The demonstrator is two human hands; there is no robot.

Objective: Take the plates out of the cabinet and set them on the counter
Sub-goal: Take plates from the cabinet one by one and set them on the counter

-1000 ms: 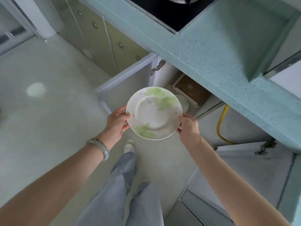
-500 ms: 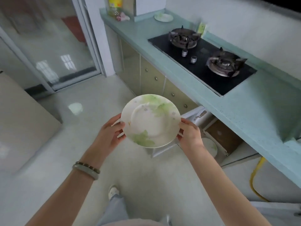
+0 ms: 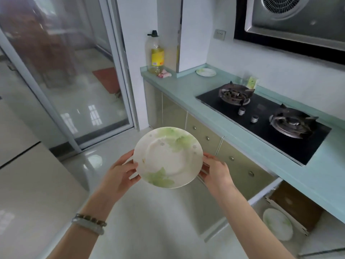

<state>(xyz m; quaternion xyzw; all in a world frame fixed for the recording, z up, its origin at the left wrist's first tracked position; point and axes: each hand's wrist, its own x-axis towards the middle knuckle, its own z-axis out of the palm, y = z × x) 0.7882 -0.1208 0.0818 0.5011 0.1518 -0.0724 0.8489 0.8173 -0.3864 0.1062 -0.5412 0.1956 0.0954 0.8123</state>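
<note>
Head view, ordered near to far. Nearest, two forearms reach forward; the left wrist wears a bracelet (image 3: 89, 222). Left hand (image 3: 119, 174) and right hand (image 3: 216, 172) hold a plate (image 3: 168, 157) between them by opposite sides of its rim: fingers are curled partly closed on the edge, thumbs on the upper face, and the plate is carried roughly level, tipped slightly toward the viewer, in the air above the floor and clear of the counter (image 3: 186, 86). Low at right, the cabinet (image 3: 295, 204) under the counter's near end stands open, its door (image 3: 214, 208) swung outward; a second plate (image 3: 278, 223) leans inside beside a brown box (image 3: 296, 206). Along the counter's middle lies a black hob (image 3: 261, 116) with two burners. At the counter's far end a third plate (image 3: 206, 72) rests flat near the back wall, with an oil bottle (image 3: 156, 53) at the far left corner. Step in hand, as judged: transfer of one plate from cabinet to counter, with one plate apparently placed and one left inside. The next move calls for carrying the plate forward over the front edge, keeping clear of the hob, and lowering it flat onto bare counter, probably beside the third plate, before the fingers release.
</note>
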